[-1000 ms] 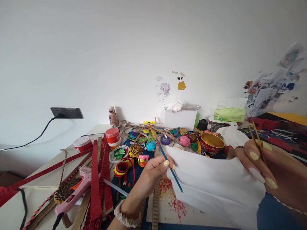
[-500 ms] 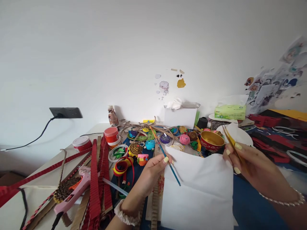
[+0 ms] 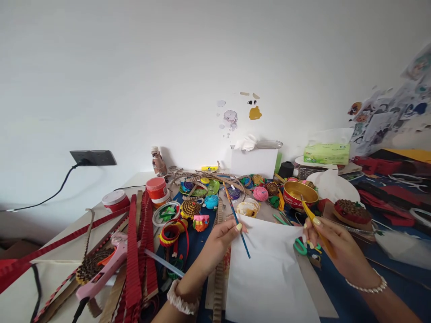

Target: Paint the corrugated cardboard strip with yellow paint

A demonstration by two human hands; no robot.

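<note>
My left hand (image 3: pixel 222 240) is closed around a blue paintbrush (image 3: pixel 243 240), its brown bristle end up and away from me. The fingers are at the top left edge of a white sheet of paper (image 3: pixel 266 273). My right hand (image 3: pixel 332 244) is closed on a slim yellow tool (image 3: pixel 316 224) with a narrow tip; its exact kind is unclear. Those fingertips are close to the sheet's top right corner; I cannot tell if they touch it. Beyond that tip is a red bowl, gold inside (image 3: pixel 299 195). A white dish with yellowish residue (image 3: pixel 248 207) lies behind the sheet.
Red corrugated paper strips (image 3: pixel 133 255) and a pink glue gun (image 3: pixel 103 269) lie at left. Paint jars (image 3: pixel 157 190) and coiled paper pieces (image 3: pixel 190 208) stand behind. Green-handled scissors (image 3: pixel 301 246) lie right of the sheet. A tissue pack (image 3: pixel 326 153) is at back right.
My right hand and the yellow tool have moved left and down. The sheet's top right side has come lower, uncovering the scissors and dish. The left hand has shifted slightly right with the paintbrush.
</note>
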